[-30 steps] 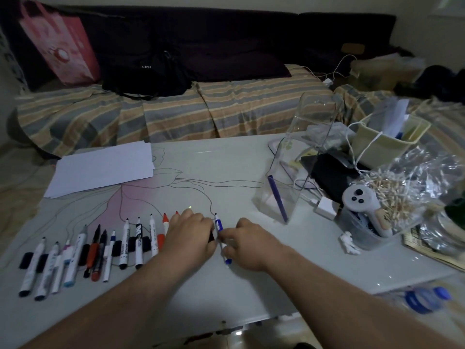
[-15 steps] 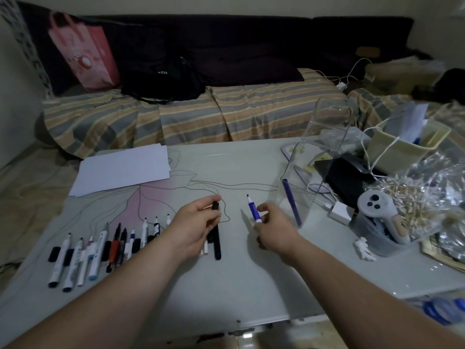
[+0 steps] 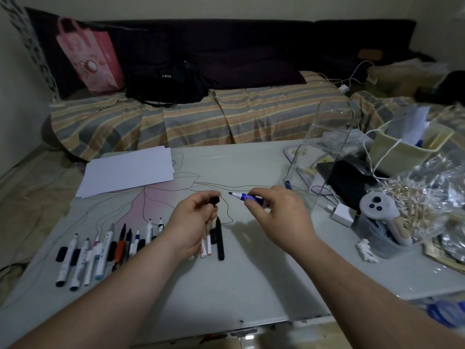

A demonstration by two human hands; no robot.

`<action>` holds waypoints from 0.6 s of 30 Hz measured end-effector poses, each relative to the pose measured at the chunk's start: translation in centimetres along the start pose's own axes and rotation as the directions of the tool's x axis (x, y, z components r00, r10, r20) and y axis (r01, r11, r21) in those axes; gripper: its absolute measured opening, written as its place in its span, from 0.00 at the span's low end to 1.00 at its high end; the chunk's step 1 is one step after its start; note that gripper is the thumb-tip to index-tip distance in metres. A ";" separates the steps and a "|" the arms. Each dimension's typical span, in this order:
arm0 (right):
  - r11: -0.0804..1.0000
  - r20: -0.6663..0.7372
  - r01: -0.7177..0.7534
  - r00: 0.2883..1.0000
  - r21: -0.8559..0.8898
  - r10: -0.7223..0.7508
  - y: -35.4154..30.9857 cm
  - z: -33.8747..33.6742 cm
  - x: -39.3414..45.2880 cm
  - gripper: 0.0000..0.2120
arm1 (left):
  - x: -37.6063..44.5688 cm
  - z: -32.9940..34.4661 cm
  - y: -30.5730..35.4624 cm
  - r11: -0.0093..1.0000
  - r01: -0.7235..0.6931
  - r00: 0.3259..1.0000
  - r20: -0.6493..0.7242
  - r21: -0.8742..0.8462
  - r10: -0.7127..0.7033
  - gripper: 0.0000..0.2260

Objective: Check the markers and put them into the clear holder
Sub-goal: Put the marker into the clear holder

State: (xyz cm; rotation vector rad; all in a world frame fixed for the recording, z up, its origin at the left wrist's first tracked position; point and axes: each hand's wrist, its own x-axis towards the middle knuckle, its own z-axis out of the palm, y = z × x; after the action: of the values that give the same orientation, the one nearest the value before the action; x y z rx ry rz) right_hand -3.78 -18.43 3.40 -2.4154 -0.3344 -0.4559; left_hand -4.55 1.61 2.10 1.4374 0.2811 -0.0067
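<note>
My right hand (image 3: 278,217) grips an uncapped blue-and-white marker (image 3: 245,196), level above the table with its tip pointing left. My left hand (image 3: 193,221) is closed on a small black cap (image 3: 214,199) just left of that tip, a small gap between them. Under my left hand lie a black marker (image 3: 220,238) and two white ones (image 3: 205,246). A row of several uncapped markers (image 3: 100,250) with loose caps lies at the left. The clear holder (image 3: 324,157) stands at the right with one blue marker (image 3: 287,184) inside.
White paper sheets (image 3: 128,170) lie at the table's back left. The right side is crowded: a white charger (image 3: 342,214), a grey controller in a bin (image 3: 380,210), a crinkly plastic bag (image 3: 425,195), a cream basket (image 3: 407,147). A striped sofa (image 3: 201,117) lies behind.
Both hands lifted off the table. The marker came apart: my right hand turned it level, tip toward my left hand, which holds the black cap.
</note>
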 end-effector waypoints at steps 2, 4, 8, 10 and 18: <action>0.997 -0.007 0.035 0.999 -0.063 -0.035 0.2 0.1 0.1 0.11 | -0.4 -0.3 0.4 0.987 -0.077 0.997 -0.012 0.138 0.079 0.18; 0.988 -0.005 0.072 0.997 -0.136 -0.074 0.3 0.3 -0.1 0.12 | -1.1 -0.4 1.1 0.947 -0.161 0.986 -0.004 0.277 0.168 0.19; 0.967 0.008 0.120 0.993 -0.223 -0.121 -0.1 0.2 -0.4 0.14 | -1.8 -0.5 1.8 0.870 -0.245 0.966 0.027 0.428 0.258 0.18; 0.967 0.004 0.128 0.991 -0.221 -0.131 -0.3 0.2 -0.4 0.15 | -1.8 -0.6 1.6 0.829 -0.296 0.952 0.075 0.475 0.296 0.18; 0.930 -0.005 0.257 0.963 -0.263 -0.268 -0.8 -0.2 -0.3 0.14 | -2.4 -0.5 1.5 0.630 -0.465 0.876 0.219 0.622 0.430 0.14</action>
State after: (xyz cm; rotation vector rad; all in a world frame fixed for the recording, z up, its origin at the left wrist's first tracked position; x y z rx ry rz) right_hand -4.43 -18.01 3.89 -2.6214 -0.6197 -0.7069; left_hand -6.69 1.88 3.99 2.1946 -0.1646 0.2980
